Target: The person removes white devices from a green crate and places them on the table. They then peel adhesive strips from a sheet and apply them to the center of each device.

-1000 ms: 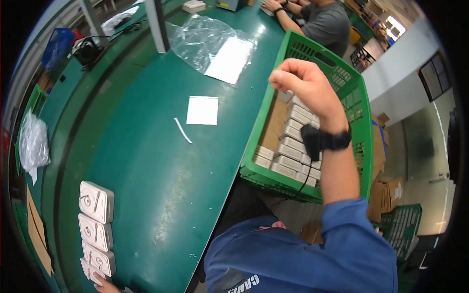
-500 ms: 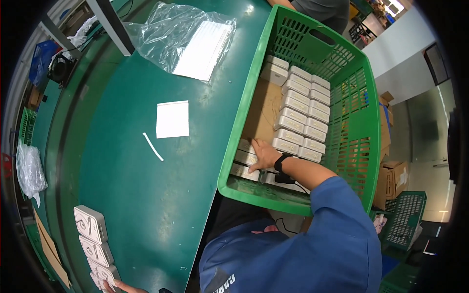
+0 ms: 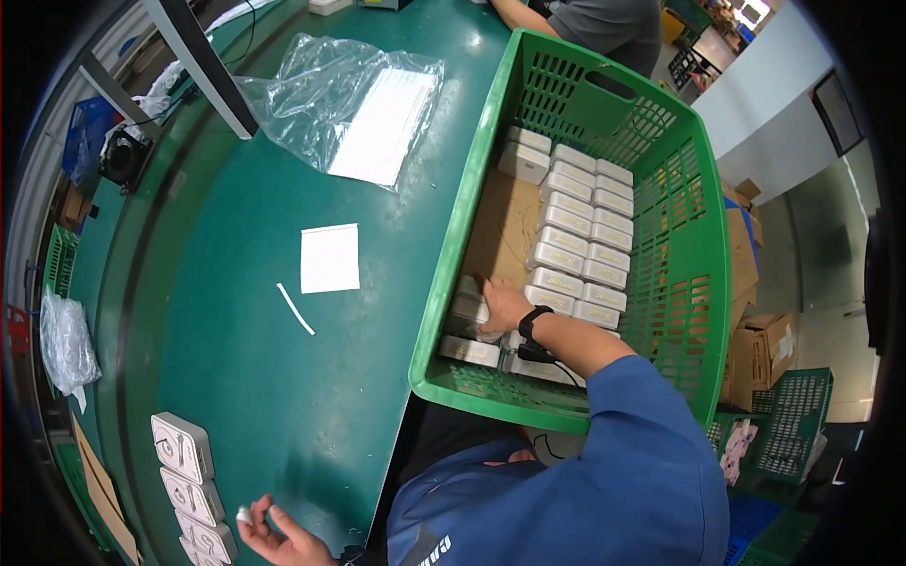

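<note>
Inside the green crate [image 3: 460, 217], my right hand [image 3: 507, 308] is closed round a white box [image 3: 469, 307] at the near left, fingers at its far side and thumb at its near side. Part of that box is hidden by the hand. Another white box [image 3: 470, 352] lies just nearer to me. My left hand [image 3: 283, 540] hovers over the green table, fingers apart and slightly curled, holding nothing; one fingertip has a white covering. Left of it stands a row of white boxes [image 3: 193, 495] with dark line drawings on their faces.
Two columns of white boxes [image 3: 563, 236] fill the crate's right side. A white sheet [image 3: 330, 258] and a thin white strip [image 3: 295, 309] lie mid-table. Beyond are a clear plastic bag [image 3: 302, 90] with white sheets and a metal post [image 3: 200, 66]. Another person [image 3: 604, 28] sits behind the crate.
My left hand has come off the row of boxes and moved right, fingers spreading. My right hand has closed on a box, which has shifted away from the one nearest me.
</note>
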A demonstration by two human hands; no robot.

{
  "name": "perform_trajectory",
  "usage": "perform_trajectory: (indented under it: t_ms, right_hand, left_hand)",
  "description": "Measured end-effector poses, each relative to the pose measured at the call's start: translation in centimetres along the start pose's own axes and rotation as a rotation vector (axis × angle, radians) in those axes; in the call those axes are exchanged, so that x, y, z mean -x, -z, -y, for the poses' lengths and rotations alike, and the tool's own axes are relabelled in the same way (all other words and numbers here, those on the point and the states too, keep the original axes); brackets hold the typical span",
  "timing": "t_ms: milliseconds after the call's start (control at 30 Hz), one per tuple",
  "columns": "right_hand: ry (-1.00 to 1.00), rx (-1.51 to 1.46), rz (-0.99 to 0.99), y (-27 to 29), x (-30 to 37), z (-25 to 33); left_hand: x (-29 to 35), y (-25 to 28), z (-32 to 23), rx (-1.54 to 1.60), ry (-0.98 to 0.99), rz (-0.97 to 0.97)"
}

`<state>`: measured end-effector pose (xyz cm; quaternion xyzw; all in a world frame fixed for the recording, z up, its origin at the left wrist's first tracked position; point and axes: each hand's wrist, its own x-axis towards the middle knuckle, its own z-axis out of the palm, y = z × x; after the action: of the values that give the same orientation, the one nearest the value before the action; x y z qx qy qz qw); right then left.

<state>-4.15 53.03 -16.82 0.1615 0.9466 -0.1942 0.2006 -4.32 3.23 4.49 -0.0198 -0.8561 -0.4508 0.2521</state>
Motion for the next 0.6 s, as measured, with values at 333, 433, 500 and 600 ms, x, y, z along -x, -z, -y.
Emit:
perform_trajectory:
  t_ms: [333,433,500,600]
  right_hand:
    - [0.023,-0.745,-0.17,14.3,6.6,-1.2]
    - [0.015,-0.923,-0.286,21.8,12.8,0.0]
    - [0.114,-1.042,-0.337,26.5,17.2,6.0]
    - [0.28,-0.983,-0.312,28.2,20.2,12.8]
  left_hand:
    - [-0.8,-4.0,-8.6,0.089,-0.156,0.644]
    - [0.0,-5.6,-5.8,0.421,0.015,1.001]
    - [0.3,-7.5,-7.4,0.663,0.111,1.01]
    - [0.4,-9.1,-10.0,0.9,0.115,0.901]
